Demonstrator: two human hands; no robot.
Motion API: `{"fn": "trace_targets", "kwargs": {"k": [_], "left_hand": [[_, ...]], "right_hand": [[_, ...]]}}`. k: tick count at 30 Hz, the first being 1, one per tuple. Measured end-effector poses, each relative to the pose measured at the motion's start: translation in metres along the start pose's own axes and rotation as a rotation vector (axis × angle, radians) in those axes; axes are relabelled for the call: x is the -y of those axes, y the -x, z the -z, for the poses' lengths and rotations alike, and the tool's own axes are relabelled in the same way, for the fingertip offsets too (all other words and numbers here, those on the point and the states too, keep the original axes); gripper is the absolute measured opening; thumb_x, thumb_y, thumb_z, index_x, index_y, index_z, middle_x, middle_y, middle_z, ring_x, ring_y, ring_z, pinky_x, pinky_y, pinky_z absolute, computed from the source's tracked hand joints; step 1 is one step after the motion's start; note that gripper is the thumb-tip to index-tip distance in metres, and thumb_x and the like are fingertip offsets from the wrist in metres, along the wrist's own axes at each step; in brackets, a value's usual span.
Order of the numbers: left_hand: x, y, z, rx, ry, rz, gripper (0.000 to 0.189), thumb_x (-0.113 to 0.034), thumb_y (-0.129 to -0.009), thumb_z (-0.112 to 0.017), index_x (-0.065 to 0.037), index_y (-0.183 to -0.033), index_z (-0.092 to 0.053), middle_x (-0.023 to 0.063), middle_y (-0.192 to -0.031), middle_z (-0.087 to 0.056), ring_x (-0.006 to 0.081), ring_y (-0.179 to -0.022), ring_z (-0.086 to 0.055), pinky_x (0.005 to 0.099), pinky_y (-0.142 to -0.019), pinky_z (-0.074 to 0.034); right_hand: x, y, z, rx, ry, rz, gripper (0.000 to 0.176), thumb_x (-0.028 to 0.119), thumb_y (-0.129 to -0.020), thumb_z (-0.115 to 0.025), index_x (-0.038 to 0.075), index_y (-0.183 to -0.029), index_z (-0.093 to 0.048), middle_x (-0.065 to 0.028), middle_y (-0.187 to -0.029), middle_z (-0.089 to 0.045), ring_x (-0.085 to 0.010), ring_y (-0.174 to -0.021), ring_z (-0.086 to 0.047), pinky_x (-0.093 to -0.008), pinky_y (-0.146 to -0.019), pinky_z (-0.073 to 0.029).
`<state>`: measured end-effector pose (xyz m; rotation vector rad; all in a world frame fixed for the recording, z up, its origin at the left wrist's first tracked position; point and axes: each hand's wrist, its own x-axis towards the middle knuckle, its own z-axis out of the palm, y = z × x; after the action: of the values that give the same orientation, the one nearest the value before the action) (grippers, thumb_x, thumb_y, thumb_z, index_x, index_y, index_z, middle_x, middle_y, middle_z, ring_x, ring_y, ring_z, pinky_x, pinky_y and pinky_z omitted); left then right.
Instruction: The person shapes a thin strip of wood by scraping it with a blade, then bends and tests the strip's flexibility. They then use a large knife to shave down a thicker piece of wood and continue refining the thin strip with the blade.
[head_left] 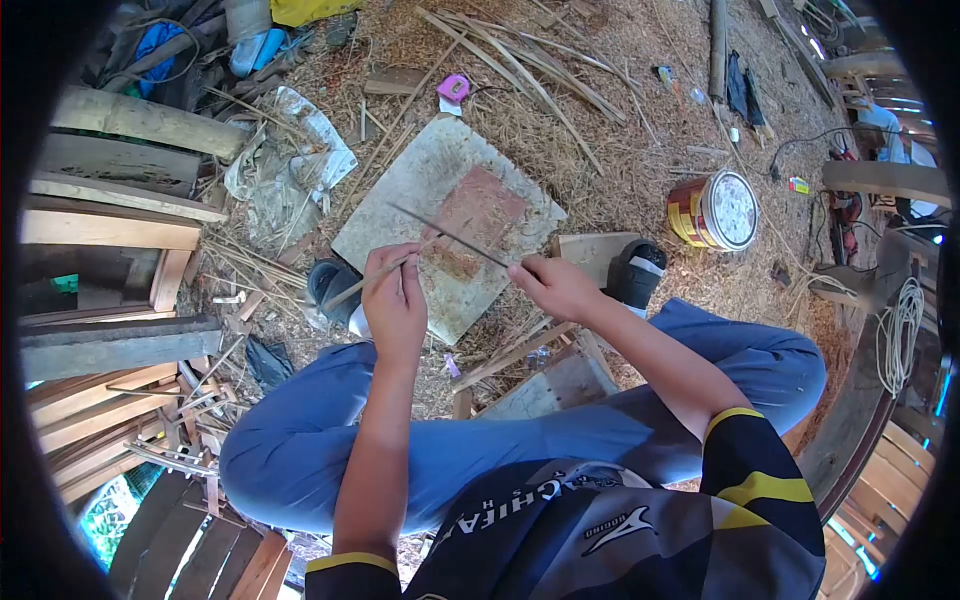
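Observation:
My left hand (396, 290) is closed round a thin wooden strip (351, 289), which slants from lower left up past my fingertips. In my right hand (550, 287) is the end of a long, thin dark rod (459, 240), perhaps a file or blade. The rod points up and to the left, and its middle meets or crosses the strip's tip. Under both hands lies a pale square board (385, 215) with a reddish patch (486, 205) on it.
Shavings cover the ground. A paint bucket (728, 210) stands at the right, and a pink tape measure (453, 88) lies beyond the board. Long wooden strips (545, 80) lie farther away. Stacked timber (110, 235) lines the left; coiled rope (899, 335) hangs at the right.

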<state>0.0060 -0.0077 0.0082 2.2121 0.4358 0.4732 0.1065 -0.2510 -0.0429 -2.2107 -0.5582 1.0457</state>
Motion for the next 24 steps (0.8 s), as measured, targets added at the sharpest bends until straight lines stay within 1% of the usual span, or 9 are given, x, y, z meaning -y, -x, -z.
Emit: {"fn": "trace_targets", "kwargs": {"k": [2,5,8,11,14,17,20,23,24], "left_hand": [[0.002,0.002,0.0,-0.009,0.009,-0.003,0.011,0.003,-0.099,-0.062,0.007,-0.097,-0.071,0.0156,-0.106,-0.071,0.0289,-0.099,-0.068,0.0359,-0.088,-0.053],[0.0,0.004,-0.002,-0.014,0.023,-0.011,0.011,0.002,-0.099,-0.061,0.007,-0.097,-0.071,0.0155,-0.107,-0.071,0.0287,-0.099,-0.068,0.0353,-0.087,-0.053],[0.005,0.003,-0.001,-0.025,-0.01,-0.019,0.011,0.003,-0.1,-0.061,0.008,-0.098,-0.07,0.0157,-0.106,-0.07,0.029,-0.098,-0.068,0.0352,-0.088,-0.053],[0.005,0.004,-0.002,-0.032,-0.01,-0.03,0.011,0.003,-0.099,-0.061,0.008,-0.098,-0.071,0.0161,-0.106,-0.07,0.0293,-0.098,-0.068,0.0355,-0.088,-0.053],[-0.001,0.005,-0.002,-0.019,-0.025,-0.062,0.011,0.003,-0.099,-0.061,0.007,-0.097,-0.071,0.0165,-0.105,-0.07,0.0299,-0.098,-0.068,0.0359,-0.089,-0.053],[-0.002,0.004,-0.004,-0.03,-0.017,-0.059,0.011,0.003,-0.099,-0.061,0.007,-0.096,-0.071,0.0165,-0.105,-0.071,0.0303,-0.099,-0.068,0.0362,-0.089,-0.053],[-0.003,0.005,-0.002,-0.031,-0.026,-0.083,0.011,0.003,-0.099,-0.061,0.007,-0.097,-0.071,0.0162,-0.105,-0.071,0.0307,-0.098,-0.068,0.0363,-0.089,-0.053],[0.0,0.004,-0.003,-0.022,-0.031,-0.104,0.011,0.003,-0.099,-0.062,0.007,-0.097,-0.072,0.0162,-0.105,-0.071,0.0305,-0.098,-0.068,0.036,-0.09,-0.053],[-0.001,0.002,-0.003,-0.023,-0.026,-0.099,0.011,0.003,-0.099,-0.061,0.007,-0.097,-0.071,0.0163,-0.105,-0.071,0.0307,-0.098,-0.068,0.0361,-0.09,-0.053]], "right_hand": [[-0.005,0.002,-0.008,-0.061,-0.007,0.087,0.058,0.05,-0.108,-0.048,-0.002,-0.093,-0.068,-0.0235,-0.076,-0.067,-0.0446,-0.074,-0.066,-0.0518,-0.071,-0.05],[-0.014,-0.002,-0.008,0.005,-0.002,-0.065,0.061,0.052,-0.108,-0.048,-0.002,-0.088,-0.069,-0.0239,-0.075,-0.067,-0.0452,-0.074,-0.066,-0.0528,-0.071,-0.05],[0.009,0.006,0.001,-0.034,0.106,0.0,0.062,0.054,-0.107,-0.049,-0.002,-0.091,-0.072,-0.025,-0.074,-0.066,-0.0459,-0.074,-0.066,-0.0545,-0.071,-0.05],[0.012,0.011,0.0,-0.057,0.143,0.045,0.066,0.059,-0.104,-0.048,0.0,-0.088,-0.073,-0.0249,-0.082,-0.071,-0.0458,-0.083,-0.07,-0.0547,-0.077,-0.055],[-0.017,0.001,-0.004,-0.043,0.136,-0.141,0.065,0.059,-0.104,-0.048,0.001,-0.089,-0.074,-0.0253,-0.082,-0.072,-0.0463,-0.084,-0.07,-0.0547,-0.078,-0.055],[-0.005,0.008,0.003,-0.025,0.102,-0.057,0.066,0.06,-0.104,-0.048,0.001,-0.089,-0.074,-0.0257,-0.084,-0.072,-0.0466,-0.086,-0.07,-0.0549,-0.079,-0.055],[-0.012,0.01,-0.007,-0.044,0.091,0.028,0.065,0.06,-0.103,-0.048,0.001,-0.089,-0.074,-0.0259,-0.086,-0.072,-0.0465,-0.087,-0.07,-0.055,-0.08,-0.055],[-0.036,0.0,-0.003,0.01,0.118,-0.16,0.067,0.061,-0.103,-0.048,0.002,-0.09,-0.075,-0.0258,-0.088,-0.073,-0.0461,-0.088,-0.07,-0.0547,-0.08,-0.055],[-0.029,0.002,0.0,-0.002,0.115,-0.106,0.067,0.062,-0.103,-0.048,0.002,-0.09,-0.075,-0.0258,-0.089,-0.073,-0.046,-0.087,-0.07,-0.0548,-0.08,-0.055]]}}
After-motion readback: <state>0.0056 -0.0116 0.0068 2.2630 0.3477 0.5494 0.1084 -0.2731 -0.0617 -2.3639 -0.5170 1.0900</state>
